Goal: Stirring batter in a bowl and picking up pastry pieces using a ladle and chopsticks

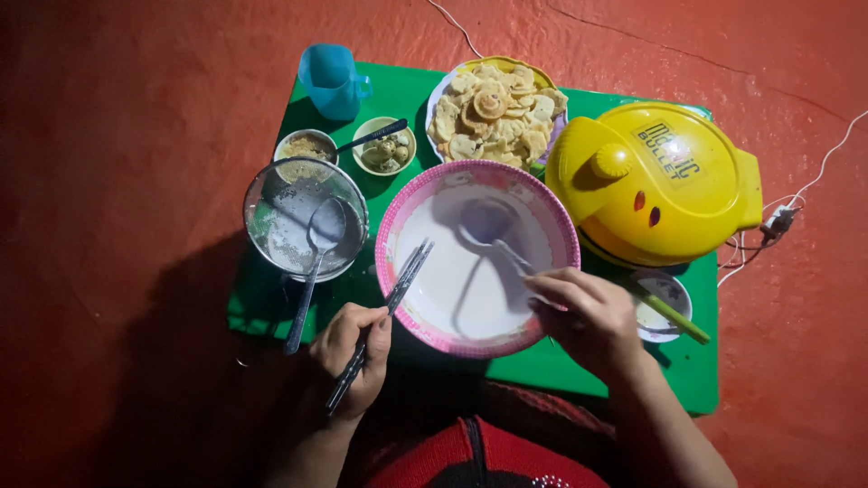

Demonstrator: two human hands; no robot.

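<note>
The left hand (354,354) gripped chopsticks (384,316), their tips resting on the pink bowl's (391,237) near-left rim. The right hand (588,316) was closed on a spoon (493,230) lying inside that bowl. A metal bowl (262,194) stood left of it, a yellow cooker (655,181) right.

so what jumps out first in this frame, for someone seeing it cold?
The bright yellow lidded cooker at the right of the green table, and the pink-rimmed bowl of pale batter at centre. The left hand holds chopsticks over the bowl's edge while the right hand holds a spoon in the batter. Behind the bowl sits a plate of pale round snacks.
</note>
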